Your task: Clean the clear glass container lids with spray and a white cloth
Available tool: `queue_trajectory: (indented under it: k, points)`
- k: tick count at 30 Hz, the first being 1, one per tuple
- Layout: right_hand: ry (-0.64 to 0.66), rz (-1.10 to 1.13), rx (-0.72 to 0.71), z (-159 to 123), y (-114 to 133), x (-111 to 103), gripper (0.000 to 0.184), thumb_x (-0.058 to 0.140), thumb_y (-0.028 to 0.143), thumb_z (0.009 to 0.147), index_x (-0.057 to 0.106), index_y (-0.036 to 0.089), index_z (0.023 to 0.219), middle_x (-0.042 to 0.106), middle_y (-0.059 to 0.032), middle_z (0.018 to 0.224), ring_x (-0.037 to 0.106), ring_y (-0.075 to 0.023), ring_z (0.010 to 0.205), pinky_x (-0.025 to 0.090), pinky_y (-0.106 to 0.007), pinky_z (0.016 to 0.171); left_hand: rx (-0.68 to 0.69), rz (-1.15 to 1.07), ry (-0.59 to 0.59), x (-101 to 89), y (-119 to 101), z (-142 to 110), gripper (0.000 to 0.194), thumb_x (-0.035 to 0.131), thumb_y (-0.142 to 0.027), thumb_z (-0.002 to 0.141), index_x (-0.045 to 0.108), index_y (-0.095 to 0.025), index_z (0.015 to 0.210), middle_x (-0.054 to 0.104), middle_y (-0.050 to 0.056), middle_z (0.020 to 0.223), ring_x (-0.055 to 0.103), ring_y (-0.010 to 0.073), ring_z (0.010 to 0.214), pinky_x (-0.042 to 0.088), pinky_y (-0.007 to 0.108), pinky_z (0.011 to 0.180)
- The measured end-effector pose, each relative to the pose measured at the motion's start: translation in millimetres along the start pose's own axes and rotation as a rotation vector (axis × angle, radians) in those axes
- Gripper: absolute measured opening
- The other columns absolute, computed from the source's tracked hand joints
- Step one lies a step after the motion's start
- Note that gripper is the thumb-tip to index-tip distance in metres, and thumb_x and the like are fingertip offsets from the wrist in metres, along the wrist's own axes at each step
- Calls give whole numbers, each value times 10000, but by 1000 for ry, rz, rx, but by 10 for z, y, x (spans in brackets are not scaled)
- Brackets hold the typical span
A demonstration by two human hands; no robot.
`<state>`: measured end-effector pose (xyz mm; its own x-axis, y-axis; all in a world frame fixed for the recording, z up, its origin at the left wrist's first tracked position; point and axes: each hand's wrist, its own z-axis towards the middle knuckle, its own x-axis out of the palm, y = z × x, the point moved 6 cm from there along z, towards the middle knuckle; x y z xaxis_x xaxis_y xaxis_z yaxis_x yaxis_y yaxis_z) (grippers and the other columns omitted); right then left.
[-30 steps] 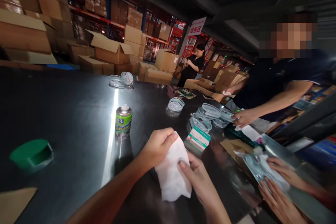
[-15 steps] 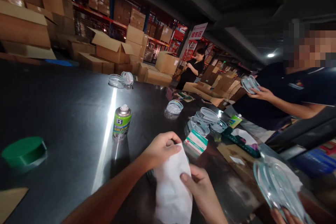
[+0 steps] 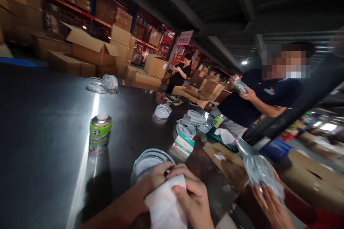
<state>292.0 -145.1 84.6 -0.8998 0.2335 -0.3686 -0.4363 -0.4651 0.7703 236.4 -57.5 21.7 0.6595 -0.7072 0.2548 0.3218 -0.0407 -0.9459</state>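
Note:
A white tissue (image 3: 167,205) hangs folded between my two hands. My left hand (image 3: 157,176) is closed at its upper edge, fingers curled and partly hidden. My right hand (image 3: 195,195) grips its right side, thumb in front and fingers behind. Just beyond my left hand a round clear glass dish (image 3: 139,161) rests on the dark table, its near part covered by my hands. To the left stands a green spray can (image 3: 100,134). A small white and green box (image 3: 184,145) lies past my right hand.
Several round glass containers (image 3: 195,117) sit beyond the box; others (image 3: 98,84) stand at the far left. Flat cardboard (image 3: 224,161) lies to the right. A co-worker's hand (image 3: 272,204) holds stacked glass pieces (image 3: 260,171). Another person (image 3: 258,93) handles glassware across the table.
My view has swung right. My hands have drawn together around the tissue, which is now more bunched. The glass dish behind them has come into view.

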Motion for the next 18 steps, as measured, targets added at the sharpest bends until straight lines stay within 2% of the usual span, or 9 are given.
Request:
queue_trajectory:
  k: [2,4,6,8,10,13,16,18]
  points:
    - [-66,1,35,-1,-5,-77,190,602,351,863,768,262,837,701,-72,867,635,-239,832,481,-346,742,-14,-8,-45,-24,11,-15,368,752,-472,563,507,-203,621,505,-19,584,479,137,577,381,261,551]
    - [-134,-8,67,-13,-35,-162,163,624,330,851,770,260,834,700,-63,869,636,-217,796,472,-308,701,-32,-6,-89,-85,-48,-43,337,651,-521,698,544,-202,705,536,-5,637,488,145,608,379,262,569]
    - [-168,-6,90,-26,-79,-226,133,652,313,832,770,257,811,694,-54,863,633,-203,778,464,-286,679,-43,17,-48,-97,-150,-83,375,499,-543,822,582,-183,758,574,23,702,519,159,655,393,268,602]
    - [-199,-6,100,-35,-121,-277,116,677,310,809,765,246,767,674,-48,837,621,-194,771,457,-273,668,-12,109,31,-64,-266,-137,382,491,-532,829,607,-170,790,589,29,731,530,165,673,397,266,610]
    - [-271,-23,118,-45,-162,-334,134,696,317,788,744,225,703,626,-40,814,586,-172,727,437,-253,616,74,305,14,-53,-375,-198,278,568,-457,796,592,-182,764,566,3,699,512,156,657,381,251,593]
    - [-377,-80,142,-58,-212,-360,189,691,308,781,690,197,628,551,-29,793,530,-146,669,395,-234,541,247,633,-167,-65,-497,-298,207,575,-344,817,531,-199,675,520,-22,625,492,142,614,367,239,577]
    - [-492,-164,96,-85,-222,-291,200,625,260,824,661,199,637,551,-30,793,537,-152,703,410,-232,580,431,847,-295,-22,-552,-394,262,522,-317,873,507,-201,638,498,-28,569,492,132,546,371,238,538]
    - [-546,-186,38,-110,-215,-181,175,560,238,863,678,215,737,566,-32,824,554,-158,752,434,-237,642,584,938,-346,20,-576,-457,258,494,-272,899,522,-202,652,519,-25,569,514,130,530,393,236,529]
